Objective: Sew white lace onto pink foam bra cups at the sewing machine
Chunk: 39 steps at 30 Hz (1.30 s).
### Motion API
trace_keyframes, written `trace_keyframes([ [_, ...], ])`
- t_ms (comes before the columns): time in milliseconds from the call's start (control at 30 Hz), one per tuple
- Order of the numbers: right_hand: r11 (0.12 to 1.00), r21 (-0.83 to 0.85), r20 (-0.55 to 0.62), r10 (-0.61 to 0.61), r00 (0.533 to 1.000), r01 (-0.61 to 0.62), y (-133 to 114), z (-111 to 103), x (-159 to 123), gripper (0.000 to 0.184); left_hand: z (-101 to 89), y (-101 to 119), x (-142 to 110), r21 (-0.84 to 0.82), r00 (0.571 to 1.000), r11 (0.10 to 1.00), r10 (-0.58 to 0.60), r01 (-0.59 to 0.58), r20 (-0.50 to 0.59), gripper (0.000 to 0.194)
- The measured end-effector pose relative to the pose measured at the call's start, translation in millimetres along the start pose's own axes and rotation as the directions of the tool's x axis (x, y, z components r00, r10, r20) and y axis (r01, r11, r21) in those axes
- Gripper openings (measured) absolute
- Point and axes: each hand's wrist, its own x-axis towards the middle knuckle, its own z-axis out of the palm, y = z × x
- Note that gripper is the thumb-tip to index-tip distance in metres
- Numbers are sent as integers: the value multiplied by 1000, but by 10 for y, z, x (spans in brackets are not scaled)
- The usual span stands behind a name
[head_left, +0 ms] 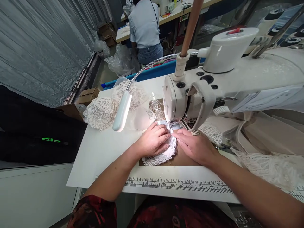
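Observation:
A white lace bra cup (pixel 171 148) lies under the needle area of a white sewing machine (pixel 174 99). My left hand (pixel 154 139) rests flat on the cup with its fingers stretched toward the needle. From the other side, my right hand (pixel 193 144) pinches the cup's edge between thumb and fingertips, just in front of the presser foot. A ring-like metal band sits on a right finger. The needle tip and the stitched edge are too small to make out.
Lace-covered cups (pixel 101 112) are piled at the table's back left under a lamp (pixel 122 110) on a bent arm. Lace and sheer fabric (pixel 268 167) lie at right. A printed ruler (pixel 175 183) runs along the front edge. A co-worker (pixel 146 28) sits beyond.

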Motion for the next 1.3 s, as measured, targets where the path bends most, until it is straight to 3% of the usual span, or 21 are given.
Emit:
trace_keyframes([
  [433,989,-138,95,65,993,-52,-24,17,35,40,12,-63,-4,-1,998,998,-64,64,-11,36],
  [633,999,-51,-21,14,1000,-15,-14,12,-2,39,-92,-46,-71,-79,973,973,-222,216,-64,49],
  [700,999,18,-24,-35,999,36,-12,4,-22,36,-157,-40,-125,-194,921,916,-375,350,-109,57],
  [767,993,74,11,-94,996,93,-12,9,-40,33,-211,-52,-180,-330,821,792,-565,514,-78,57],
  [833,985,110,62,-137,989,130,-15,26,-54,31,-238,-85,-220,-459,724,627,-688,630,54,49],
  [900,981,127,87,-158,984,146,-19,48,-64,30,-233,-124,-238,-573,667,461,-713,677,215,42],
  [1000,979,137,112,-170,979,154,-26,59,-73,28,-195,-151,-223,-719,656,231,-645,656,392,37],
  [1067,978,133,137,-181,974,163,-32,50,-73,28,-171,-139,-200,-783,663,110,-611,612,433,37],
  [1133,978,119,156,-187,970,170,-37,37,-71,28,-158,-113,-179,-824,674,51,-605,564,424,37],
  [1233,979,104,152,-192,969,178,-39,32,-68,28,-145,-84,-161,-835,671,88,-643,543,369,35],
  [1300,978,107,126,-191,973,178,-34,43,-66,28,-129,-84,-155,-798,674,214,-678,563,293,35],
])
